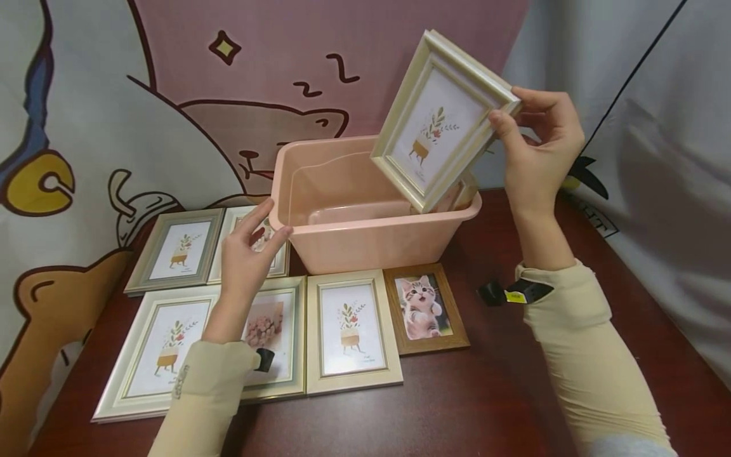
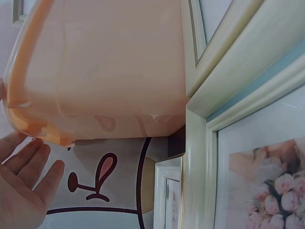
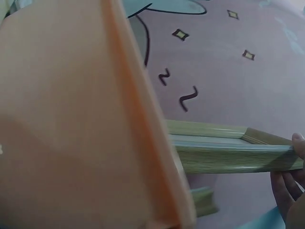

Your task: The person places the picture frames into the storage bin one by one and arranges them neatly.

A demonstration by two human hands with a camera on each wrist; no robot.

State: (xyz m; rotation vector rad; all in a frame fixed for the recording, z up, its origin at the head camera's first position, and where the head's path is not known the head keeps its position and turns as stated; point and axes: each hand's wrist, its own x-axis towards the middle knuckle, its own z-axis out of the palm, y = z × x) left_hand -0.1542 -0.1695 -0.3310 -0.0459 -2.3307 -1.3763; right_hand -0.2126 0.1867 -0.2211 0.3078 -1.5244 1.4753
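Note:
My right hand holds a cream picture frame by one corner, thumb on the front and fingers behind. The frame, with a potted-plant print, is tilted above the right end of a pink plastic bin. Its lower part overlaps the bin's opening. At the bin's left front corner, my left hand pinches the rim, thumb in front and forefinger at the side. The lower fingers stay fairly straight in the left wrist view. Part of another frame shows inside the bin's right end; the rest is hidden.
Picture frames lie on the dark red table left of and before the bin: a grey-green one, a cream one and a brown one with a kitten among them. A cartoon-printed cloth hangs behind.

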